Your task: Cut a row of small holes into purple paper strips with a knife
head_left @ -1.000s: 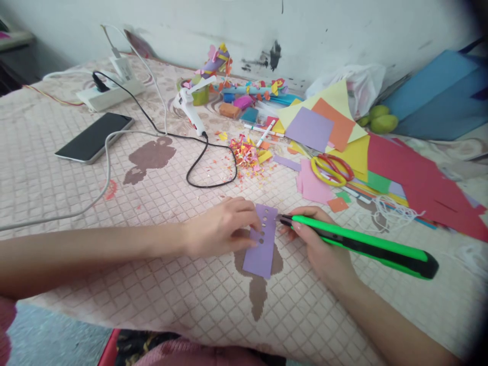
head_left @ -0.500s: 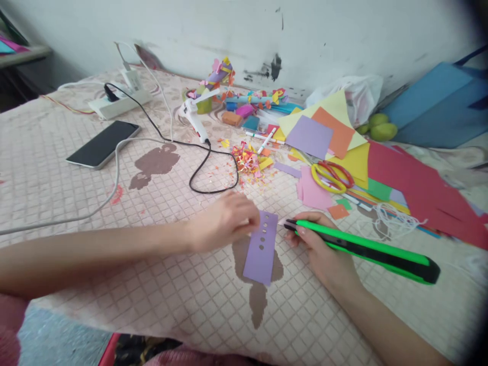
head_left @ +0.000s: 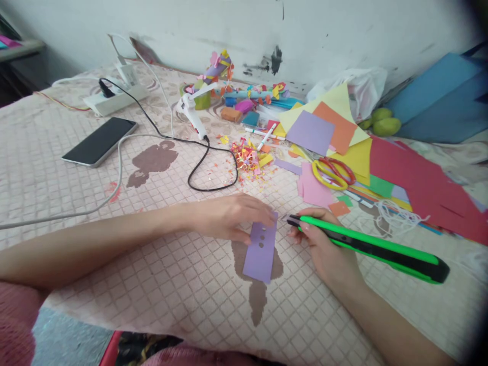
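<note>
A purple paper strip (head_left: 258, 264) with a row of small round holes lies flat on the cloth in front of me. My left hand (head_left: 240, 216) rests over its upper left part, fingers stretched out and thumb apart at the strip's left edge; some of the holes are covered by the fingers. To the right of the strip, my right hand (head_left: 324, 244) grips a green and black utility knife (head_left: 381, 247) like a pen. The knife's tip points left, just off the strip, and its blade shows faintly.
Scissors (head_left: 333, 173) lie among coloured paper sheets (head_left: 310, 133) at the right. Paper scraps (head_left: 247, 155) are heaped in the middle, near a white glue gun (head_left: 193, 118) with a black cord. A phone (head_left: 99, 142) and a power strip (head_left: 114, 100) are on the left.
My left hand has opened from closed fingers and reached right onto the top of the purple strip. The knife in my right hand has shifted slightly to the right.
</note>
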### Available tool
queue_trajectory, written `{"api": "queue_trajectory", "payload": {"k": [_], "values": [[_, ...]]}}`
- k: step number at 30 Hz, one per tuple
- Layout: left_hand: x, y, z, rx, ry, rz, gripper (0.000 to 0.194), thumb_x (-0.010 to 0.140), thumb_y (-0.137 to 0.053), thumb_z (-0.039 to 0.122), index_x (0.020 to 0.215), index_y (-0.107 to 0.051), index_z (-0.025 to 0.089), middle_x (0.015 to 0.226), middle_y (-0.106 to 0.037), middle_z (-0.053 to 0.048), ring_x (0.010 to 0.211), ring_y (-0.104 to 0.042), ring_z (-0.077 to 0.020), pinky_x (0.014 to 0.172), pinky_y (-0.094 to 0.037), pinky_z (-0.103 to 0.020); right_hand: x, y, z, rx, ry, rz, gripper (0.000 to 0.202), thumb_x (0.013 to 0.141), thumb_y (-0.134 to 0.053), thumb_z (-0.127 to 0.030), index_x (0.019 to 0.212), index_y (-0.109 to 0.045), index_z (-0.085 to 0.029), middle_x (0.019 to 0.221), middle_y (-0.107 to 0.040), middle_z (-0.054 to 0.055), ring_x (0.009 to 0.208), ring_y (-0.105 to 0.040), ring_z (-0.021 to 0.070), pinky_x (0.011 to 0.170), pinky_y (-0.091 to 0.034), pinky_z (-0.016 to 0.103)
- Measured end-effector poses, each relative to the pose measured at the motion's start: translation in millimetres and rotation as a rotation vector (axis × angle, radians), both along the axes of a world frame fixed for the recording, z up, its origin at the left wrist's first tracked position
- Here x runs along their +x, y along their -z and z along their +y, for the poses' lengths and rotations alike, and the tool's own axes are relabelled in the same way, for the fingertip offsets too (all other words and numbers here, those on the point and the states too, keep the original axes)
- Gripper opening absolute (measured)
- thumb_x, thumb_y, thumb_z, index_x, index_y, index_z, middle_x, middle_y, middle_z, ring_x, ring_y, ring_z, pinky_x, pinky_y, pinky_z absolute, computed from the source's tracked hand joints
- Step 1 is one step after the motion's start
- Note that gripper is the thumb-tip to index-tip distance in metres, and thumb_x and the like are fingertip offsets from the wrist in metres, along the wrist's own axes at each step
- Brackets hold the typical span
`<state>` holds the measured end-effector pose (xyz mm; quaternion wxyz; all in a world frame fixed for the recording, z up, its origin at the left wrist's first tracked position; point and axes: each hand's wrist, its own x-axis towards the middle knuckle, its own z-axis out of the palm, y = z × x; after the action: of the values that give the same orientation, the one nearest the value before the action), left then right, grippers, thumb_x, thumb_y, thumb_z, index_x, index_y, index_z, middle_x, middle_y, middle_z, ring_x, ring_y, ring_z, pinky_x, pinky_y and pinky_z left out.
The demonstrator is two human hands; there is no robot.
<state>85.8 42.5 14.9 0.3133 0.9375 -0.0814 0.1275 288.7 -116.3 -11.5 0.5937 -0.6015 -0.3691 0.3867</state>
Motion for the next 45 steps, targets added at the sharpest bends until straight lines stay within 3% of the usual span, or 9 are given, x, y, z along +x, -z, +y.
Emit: {"api": "queue_trajectory", "payload": {"k": [2,6,15,20,27,32,36,40,45], "values": [[3,-0.6,-2,-0.11,0.096,0.103,0.041,0.089,-0.071,0.018,0.129,-0.062,0.021,0.141,-0.061,-0.01,0.14,-0.05,-0.0224,0.12,-0.035,-0.04,0,-2.2,1,0.027,0.026,0.009,0.01,0.084,-0.067,-0.022,0.094,-0.066,-0.025,0.076,-0.068,0.0,0.065,-0.064,0.016,0.057,-0.051,0.03],[6,-0.2,-3,-0.19,0.142,0.223,0.049,0.087,-0.07,0.013,0.133,-0.061,0.028,0.149,-0.054,-0.005,0.146,-0.042,-0.0238,0.126,-0.022,-0.047,1,-7.4,4,0.037,0.059,0.022,0.009,0.083,-0.068,-0.023,0.091,-0.067,-0.028,0.074,-0.067,0.0,0.064,-0.062,0.017,0.057,-0.05,0.032],[5,10.7,-10,-0.115,0.109,0.156,0.048,0.094,-0.066,0.028,0.14,-0.055,0.018,0.145,-0.058,-0.011,0.142,-0.046,-0.0236,0.125,-0.023,-0.04,-2,-11.9,6,0.103,0.083,0.064,0.008,0.082,-0.07,-0.021,0.086,-0.07,-0.027,0.073,-0.063,-0.001,0.063,-0.061,0.0153,0.055,-0.047,0.03],[4,8.4,-9,-0.082,0.14,0.219,0.055,0.094,-0.067,0.028,0.146,-0.048,0.023,0.152,-0.051,-0.007,0.152,-0.03,-0.023,0.127,-0.014,-0.044,-1,-11.5,5,0.086,0.086,0.082,0.009,0.081,-0.071,-0.021,0.087,-0.07,-0.028,0.072,-0.065,0.0,0.062,-0.061,0.0157,0.055,-0.047,0.03],[11,0.8,-8,-0.005,0.125,0.158,0.054,0.086,-0.075,0.031,0.135,-0.059,0.015,0.133,-0.061,-0.016,0.138,-0.045,-0.0296,0.12,-0.03,-0.043,0,-12.9,5,0.08,0.071,0.049,0.009,0.083,-0.067,-0.02,0.088,-0.067,-0.028,0.073,-0.064,-0.001,0.062,-0.061,0.0157,0.054,-0.047,0.03],[12,-2.8,-12,-0.038,0.144,0.14,0.046,0.077,-0.083,0.026,0.12,-0.067,0.03,0.125,-0.066,-0.005,0.134,-0.049,-0.0297,0.123,-0.026,-0.047,2,-12.1,5,0.073,0.068,-0.019,0.007,0.084,-0.065,-0.021,0.09,-0.065,-0.027,0.074,-0.062,-0.001,0.062,-0.061,0.0155,0.053,-0.047,0.03],[12,-6.5,-14,0.066,0.124,0.167,0.041,0.074,-0.086,0.033,0.11,-0.068,0.024,0.106,-0.064,-0.007,0.108,-0.057,-0.0266,0.109,-0.04,-0.043,4,-12.5,6,0.084,0.074,0.015,0.009,0.083,-0.066,-0.019,0.089,-0.067,-0.025,0.074,-0.061,-0.002,0.062,-0.061,0.0137,0.053,-0.045,0.028],[10,-11.1,-16,0.153,0.036,0.22,0.036,0.072,-0.087,0.034,0.092,-0.062,0.018,0.104,-0.062,-0.009,0.1,-0.054,-0.0251,0.093,-0.044,-0.039,5,-14.4,6,0.078,0.087,0.057,0.01,0.083,-0.066,-0.016,0.089,-0.068,-0.024,0.075,-0.062,-0.002,0.062,-0.061,0.012,0.054,-0.046,0.026],[1,-14.4,-15,-0.094,-0.249,0.258,0.016,0.085,-0.07,0.018,0.085,-0.054,0.017,0.083,-0.062,0.0,0.075,-0.056,-0.0135,0.068,-0.042,-0.026,5,-16.3,5,0.068,0.091,0.044,0.01,0.082,-0.065,-0.017,0.088,-0.067,-0.025,0.074,-0.062,-0.002,0.061,-0.061,0.0127,0.052,-0.047,0.026]]}}
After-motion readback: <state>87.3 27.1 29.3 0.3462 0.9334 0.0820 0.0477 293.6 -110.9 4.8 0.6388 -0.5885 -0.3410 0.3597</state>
